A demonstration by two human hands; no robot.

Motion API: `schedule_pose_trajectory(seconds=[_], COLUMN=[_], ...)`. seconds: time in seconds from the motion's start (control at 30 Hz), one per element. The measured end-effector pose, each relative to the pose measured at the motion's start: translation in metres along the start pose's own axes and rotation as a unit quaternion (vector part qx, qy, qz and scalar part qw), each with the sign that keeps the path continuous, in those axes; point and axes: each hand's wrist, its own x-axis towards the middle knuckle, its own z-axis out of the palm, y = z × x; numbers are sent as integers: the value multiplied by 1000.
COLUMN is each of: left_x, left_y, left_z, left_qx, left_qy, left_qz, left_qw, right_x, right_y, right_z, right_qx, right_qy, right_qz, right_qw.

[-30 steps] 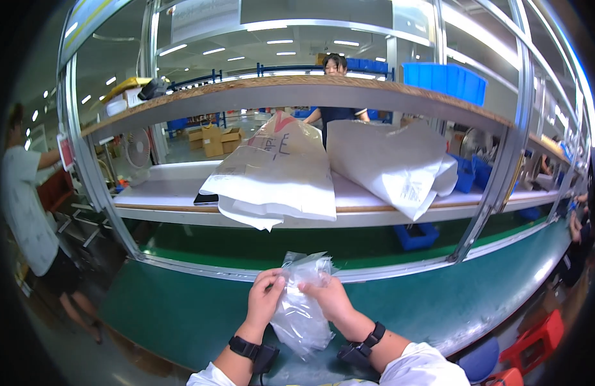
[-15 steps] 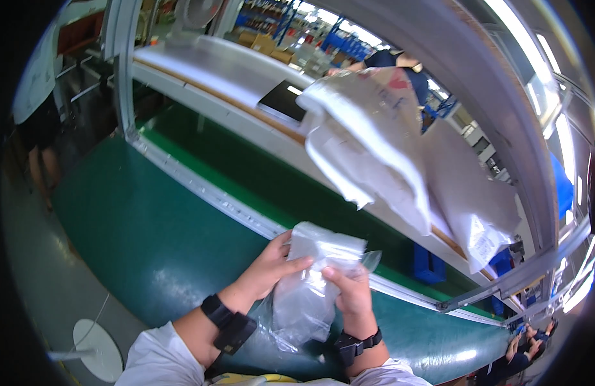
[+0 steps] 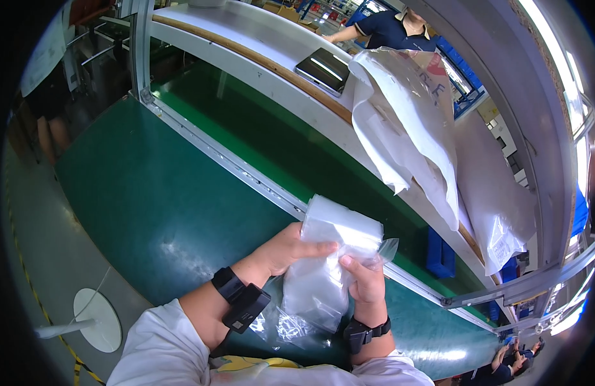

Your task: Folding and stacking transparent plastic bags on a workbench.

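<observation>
My left hand [image 3: 289, 248] and my right hand [image 3: 365, 278] both grip a stack of clear plastic bags [image 3: 326, 267], held upright above the green conveyor belt [image 3: 156, 193]. The left fingers press the stack's upper face; the right thumb and fingers pinch its right edge. More crumpled clear bags [image 3: 288, 325] lie under my forearms near my lap. Each wrist wears a black band.
A white shelf [image 3: 259, 55] runs behind the belt with a dark flat tablet [image 3: 323, 67] and two large white sacks [image 3: 413, 122] hanging over its edge. A person in a dark shirt [image 3: 390, 29] works beyond the shelf. A white round floor base [image 3: 94, 318] stands at lower left.
My head has turned left and tilted, so the belt and shelf now run diagonally. Both hands have kept hold of the bag stack, drawn a little lower and closer.
</observation>
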Motion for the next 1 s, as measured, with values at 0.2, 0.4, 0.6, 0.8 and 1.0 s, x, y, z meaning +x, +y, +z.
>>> schedule_pose_trajectory(seconds=[0.2, 0.4, 0.6, 0.8, 1.0], left_x=[0, 1, 1, 4, 4], left_y=[5, 1, 1, -7, -10], left_z=[3, 3, 8, 8, 6], left_qx=[-3, -2, 7, 13, 6], left_qy=[13, 30, 50, 76, 92], left_qz=[-3, -5, 17, 51, 52], left_qw=[1000, 1000, 999, 996, 994], right_x=[-2, -1, 0, 0, 0], right_y=[-3, -4, -4, -3, 0], right_z=[8, 11, 10, 12, 13], right_qx=[-36, -35, -34, -36, -32], right_qy=[34, 29, 17, 23, 25], right_qz=[-17, -15, 3, 7, 12], right_qw=[999, 999, 999, 999, 999])
